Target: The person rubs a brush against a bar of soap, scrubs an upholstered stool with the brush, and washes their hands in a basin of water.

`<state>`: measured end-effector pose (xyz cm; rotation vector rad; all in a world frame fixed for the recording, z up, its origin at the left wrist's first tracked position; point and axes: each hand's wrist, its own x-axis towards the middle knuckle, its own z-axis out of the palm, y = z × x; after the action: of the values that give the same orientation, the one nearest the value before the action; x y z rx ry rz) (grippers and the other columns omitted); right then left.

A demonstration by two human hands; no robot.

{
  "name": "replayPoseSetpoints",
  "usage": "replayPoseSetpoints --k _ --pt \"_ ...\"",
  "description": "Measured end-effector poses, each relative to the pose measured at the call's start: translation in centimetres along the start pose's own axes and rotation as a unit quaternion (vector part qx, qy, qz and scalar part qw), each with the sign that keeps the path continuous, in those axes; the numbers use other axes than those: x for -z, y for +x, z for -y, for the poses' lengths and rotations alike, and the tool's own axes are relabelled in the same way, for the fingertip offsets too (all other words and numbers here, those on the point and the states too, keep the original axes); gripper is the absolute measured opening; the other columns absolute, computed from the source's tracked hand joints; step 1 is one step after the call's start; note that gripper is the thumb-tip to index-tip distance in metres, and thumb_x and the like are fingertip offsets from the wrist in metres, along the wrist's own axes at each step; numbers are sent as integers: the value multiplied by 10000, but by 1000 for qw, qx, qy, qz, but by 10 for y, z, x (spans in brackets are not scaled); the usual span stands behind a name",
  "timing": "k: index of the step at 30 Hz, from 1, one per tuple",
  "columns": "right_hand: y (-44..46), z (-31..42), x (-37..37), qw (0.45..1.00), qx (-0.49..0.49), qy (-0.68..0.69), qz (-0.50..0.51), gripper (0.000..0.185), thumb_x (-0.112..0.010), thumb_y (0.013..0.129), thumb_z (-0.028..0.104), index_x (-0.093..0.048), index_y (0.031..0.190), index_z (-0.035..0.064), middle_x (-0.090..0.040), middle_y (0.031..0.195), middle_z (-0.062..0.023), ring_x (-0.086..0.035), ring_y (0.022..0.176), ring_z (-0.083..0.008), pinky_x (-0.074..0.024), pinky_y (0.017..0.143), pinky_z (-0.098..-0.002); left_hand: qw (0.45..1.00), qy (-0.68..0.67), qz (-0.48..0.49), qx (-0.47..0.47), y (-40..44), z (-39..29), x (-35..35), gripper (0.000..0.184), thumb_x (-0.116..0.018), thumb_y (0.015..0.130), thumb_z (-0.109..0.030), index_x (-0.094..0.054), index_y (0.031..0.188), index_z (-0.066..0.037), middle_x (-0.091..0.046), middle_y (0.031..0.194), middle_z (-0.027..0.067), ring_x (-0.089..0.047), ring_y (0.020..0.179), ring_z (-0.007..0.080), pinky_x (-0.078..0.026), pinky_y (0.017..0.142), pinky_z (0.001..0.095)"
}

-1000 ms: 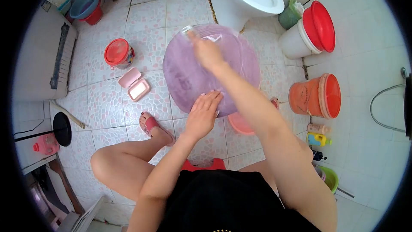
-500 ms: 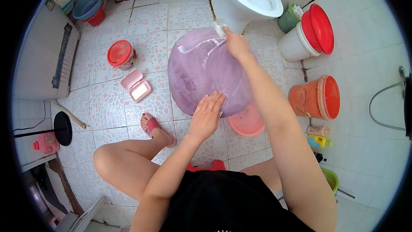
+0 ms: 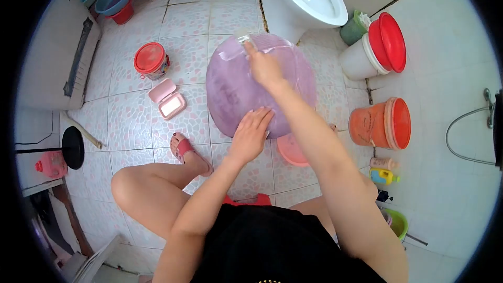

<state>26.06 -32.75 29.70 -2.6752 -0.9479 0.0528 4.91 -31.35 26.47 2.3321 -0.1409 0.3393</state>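
The right hand [image 3: 266, 69] had swung leftward, gripping a blurred pale tool [image 3: 244, 39] on the mid-frame purple cloth [image 3: 225, 91]; the left hand [image 3: 250, 133] lay flat there. Left of centre, an open pink box [image 3: 161, 89] held a white bar [image 3: 171, 107]; the cloth overlapped a pink basin [image 3: 292, 151].

White-streaked purple fabric [image 3: 239, 86] lies rounded beneath a pale brush [image 3: 244, 39].
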Motion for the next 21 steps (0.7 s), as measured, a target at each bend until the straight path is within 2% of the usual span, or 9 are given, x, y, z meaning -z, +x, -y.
replayPoseSetpoints --k 5,11,14,17,20,21 --pt "-46 55 5 995 85 -20 54 513 -504 970 162 -451 1477 217 -694 807 -214 -679 665 -394 -542 616 -500 999 30 -26 -4 -8 11 -13 522 -619 876 -105 -496 1377 -28 -493 1425 156 -415 1363 333 -309 1145 483" --pt "-104 54 4 980 189 -54 29 662 -571 895 121 -417 1507 322 -654 747 -167 -663 618 -350 -527 552 -473 996 -81 3 31 -7 11 -8 312 -658 807 -78 -654 1115 -24 -669 1128 171 -567 1134 401 -434 982 491" --pt "-139 38 12 984 165 -65 27 671 -579 900 128 -413 1505 367 -631 749 -156 -653 611 -341 -526 548 -457 992 -98 -84 1 -15 11 -12 227 -696 741 -42 -694 969 -40 -687 1005 145 -610 1042 381 -487 896 469" --pt "-175 28 30 989 116 -48 77 641 -584 929 151 -413 1505 372 -594 718 -137 -631 590 -336 -519 551 -438 987 -57 -125 -81 -22 20 -14 213 -698 680 5 -688 888 -45 -678 963 125 -623 979 349 -505 820 426" --pt "-206 15 38 992 100 -20 69 611 -593 948 172 -422 1502 366 -564 704 -127 -607 569 -325 -498 536 -436 982 -106 -123 -97 -35 20 -10 115 -651 682 3 -659 777 -61 -652 902 75 -610 946 288 -499 807 389" --pt "-214 12 39 993 97 -26 67 623 -601 936 170 -424 1501 364 -571 714 -124 -612 557 -322 -501 516 -438 981 -124 -132 -70 -37 22 -5 116 -632 692 15 -652 780 -59 -645 906 80 -607 952 288 -495 807 383"
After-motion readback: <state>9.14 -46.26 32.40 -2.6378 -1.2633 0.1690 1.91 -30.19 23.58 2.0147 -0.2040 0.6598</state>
